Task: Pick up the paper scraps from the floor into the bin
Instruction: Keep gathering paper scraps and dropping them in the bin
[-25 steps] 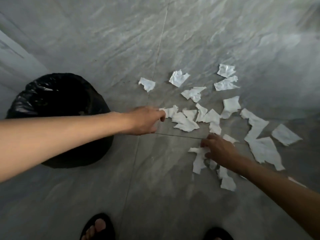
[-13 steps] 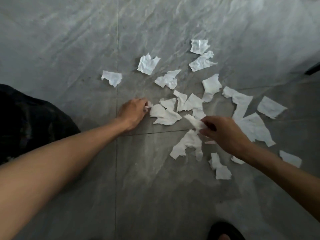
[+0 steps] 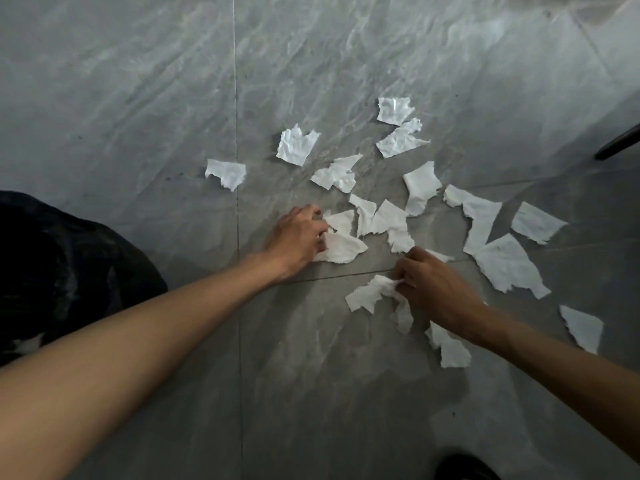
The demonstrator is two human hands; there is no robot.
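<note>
Several torn white paper scraps (image 3: 419,188) lie scattered over the grey tiled floor (image 3: 138,98). My left hand (image 3: 296,237) rests on the floor at the left side of the pile, its fingers closed on a scrap (image 3: 341,247) that lies flat. My right hand (image 3: 433,292) pinches a crumpled scrap (image 3: 370,294) just below the tile joint, and other paper seems tucked under its palm. The bin with a black liner (image 3: 62,271) stands at the left edge, partly cut off by the frame.
A dark sandal toe (image 3: 464,467) shows at the bottom edge. A dark bar (image 3: 620,143) juts in at the right edge. Outlying scraps lie at the far left (image 3: 227,173) and far right (image 3: 583,327) of the pile.
The view has shifted right, so the bin sits further left. My left hand has closed on the scrap beside it. My right hand has moved down and bunched up the scrap below the joint.
</note>
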